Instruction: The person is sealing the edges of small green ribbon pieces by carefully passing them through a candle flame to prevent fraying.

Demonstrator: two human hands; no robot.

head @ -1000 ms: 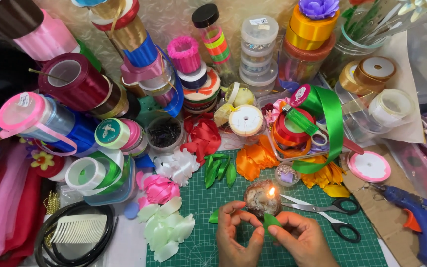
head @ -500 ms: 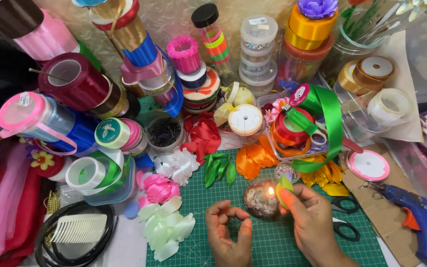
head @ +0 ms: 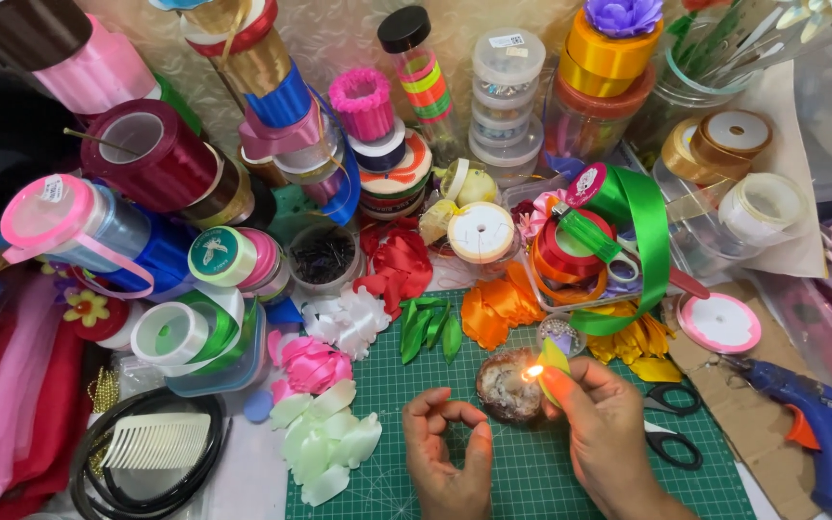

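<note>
**Operator:** While the flame (head: 532,372) burns at the top edge of the candle (head: 509,385), where is each hand positioned?

**Inspector:** The right hand (head: 609,424) pinches a small green ribbon piece (head: 553,366) between thumb and fingertips, closed on it. The piece's edge sits right at the flame; whether it touches cannot be determined. The left hand (head: 448,445) rests on the green cutting mat (head: 532,481), just left of the candle, fingers curled with thumb and forefinger tips close together. It appears to hold nothing.

**Operator:** Location of the candle?

**Inspector:** On the mat, between the two hands, closer to the right one.

**Operator:** Adjacent items?

**Inspector:** Black-handled scissors (head: 671,424) lie on the mat just right of the right hand. A blue glue gun (head: 811,424) lies on cardboard at the far right. Pale green petals (head: 325,443) are stacked at the mat's left edge, beside a pink ribbon flower (head: 312,364). Green leaves (head: 426,327) and orange petals (head: 498,308) lie at the mat's upper edge. Ribbon spools (head: 272,96) crowd the background. A cream comb (head: 154,441) lies at lower left.
</note>
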